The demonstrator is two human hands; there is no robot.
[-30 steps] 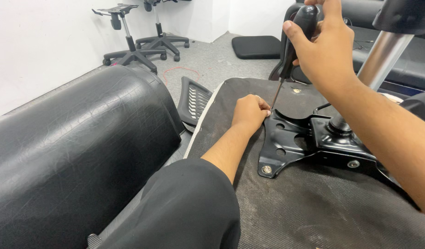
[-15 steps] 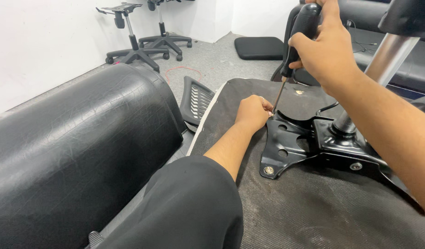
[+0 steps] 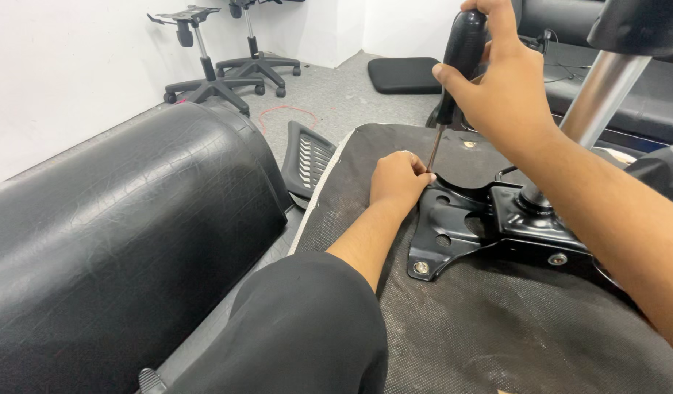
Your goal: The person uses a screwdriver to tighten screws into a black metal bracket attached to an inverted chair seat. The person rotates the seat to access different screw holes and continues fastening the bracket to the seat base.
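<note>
Barely anything's been moved: the screwdriver (image 3: 453,80) is still gripped by the right hand (image 3: 508,87), tip steadied by the curled left hand (image 3: 398,179) at the black mounting plate (image 3: 468,226) on the upturned seat (image 3: 497,328); best kept upright, pressed firmly

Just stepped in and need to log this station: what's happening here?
A person's right hand grips a black-handled screwdriver, its tip down at a corner of the black metal plate on an upturned chair seat. The left hand rests by the tip. A bolt sits in the near corner.
</note>
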